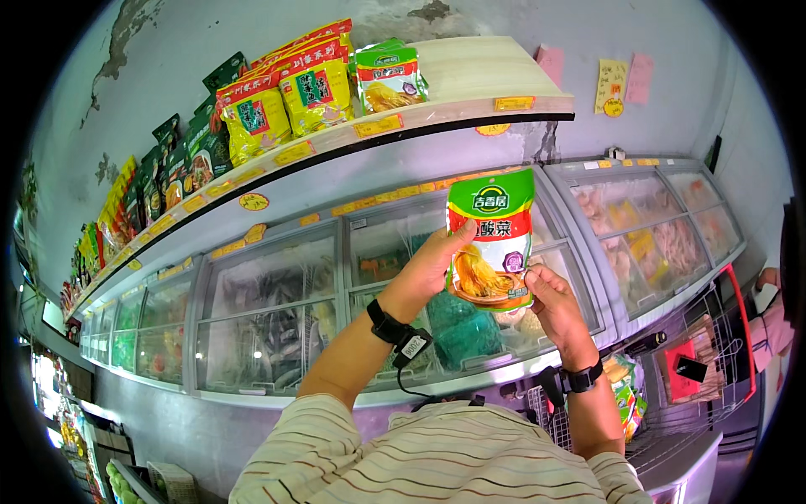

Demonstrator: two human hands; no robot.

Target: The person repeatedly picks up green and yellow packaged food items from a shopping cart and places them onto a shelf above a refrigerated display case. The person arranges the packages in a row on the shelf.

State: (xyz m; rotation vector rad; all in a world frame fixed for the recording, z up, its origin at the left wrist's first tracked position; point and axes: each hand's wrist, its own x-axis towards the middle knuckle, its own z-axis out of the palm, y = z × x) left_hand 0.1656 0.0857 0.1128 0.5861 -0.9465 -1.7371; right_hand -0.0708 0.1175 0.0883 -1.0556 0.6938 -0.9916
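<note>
A food pouch (494, 246) with a green top, a red band and a picture of pickled vegetables is held upright before me. My left hand (434, 258) grips its left edge, thumb across the front. At the lower right corner, my right hand (554, 302) pinches the pouch between thumb and fingers. Both wrists wear black straps with small devices. Similar green-topped pouches (390, 79) stand on the wooden shelf (478, 66) above, beside yellow and red seasoning bags (315, 94).
Glass-topped chest freezers (271, 315) holding frozen food line the wall under the shelf. At right stand another freezer (648, 233) and a wire shopping cart (724, 372) with a phone (691, 368) and pouches (626, 397). A person's arm (771, 321) shows at the right edge.
</note>
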